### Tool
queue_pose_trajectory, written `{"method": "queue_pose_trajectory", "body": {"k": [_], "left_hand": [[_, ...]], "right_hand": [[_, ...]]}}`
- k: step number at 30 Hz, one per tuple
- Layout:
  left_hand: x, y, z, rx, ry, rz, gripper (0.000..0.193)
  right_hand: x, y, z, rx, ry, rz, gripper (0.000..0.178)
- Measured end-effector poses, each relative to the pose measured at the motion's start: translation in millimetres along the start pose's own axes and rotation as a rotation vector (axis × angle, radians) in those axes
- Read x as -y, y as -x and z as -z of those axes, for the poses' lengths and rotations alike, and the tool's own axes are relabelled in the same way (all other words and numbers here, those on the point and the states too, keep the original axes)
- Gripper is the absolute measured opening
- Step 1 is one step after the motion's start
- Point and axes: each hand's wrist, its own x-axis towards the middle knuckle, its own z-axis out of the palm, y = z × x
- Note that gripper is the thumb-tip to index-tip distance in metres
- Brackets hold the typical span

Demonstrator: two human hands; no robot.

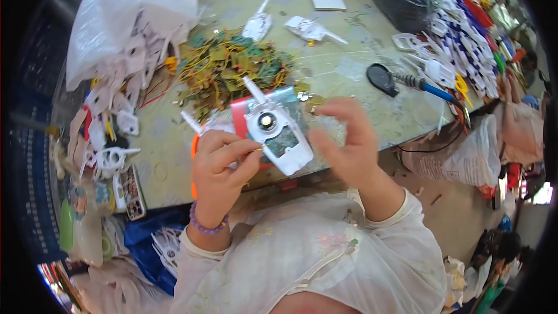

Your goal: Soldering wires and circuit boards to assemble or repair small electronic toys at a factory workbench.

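Pale blouse [319, 232] lies nearest, behind both hands. Ahead of the left hand [221, 161], circuit boards [232, 65] are heaped, likely for easy reach. That hand pinches what seems a yellow wire [263, 147] at the white plastic housing [295, 158], open-side up between the hands, perhaps exposing its inside. The right hand [353, 146] blurs, fingers parted; whether it holds anything, I cannot tell.

A case [295, 160] is between the left hand [220, 163] and the right hand [351, 142], in front of a heap of circuit boards [229, 64] on the table [168, 189]. A bag [116, 11] sits left of the heap; a tool [435, 89] lies to its right.
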Motion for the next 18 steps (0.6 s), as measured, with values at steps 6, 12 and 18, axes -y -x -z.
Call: {"method": "queue_pose_trajectory", "body": {"k": [6, 12, 18], "left_hand": [[6, -7, -4, 0.034, 0.03, -0.065, 0.011], [9, -8, -6, 0.012, -0.052, -0.063, 0.009], [9, -19, -6, 0.011, -0.062, -0.168, 0.008]], "right_hand": [[-84, 34, 110, -0.97, 0.305, -0.318, 0.042], [-88, 7, 165, -0.421, 0.689, -0.433, 0.023], [-13, 44, 223, -0.835, 1.64, -0.197, 0.013]]}}
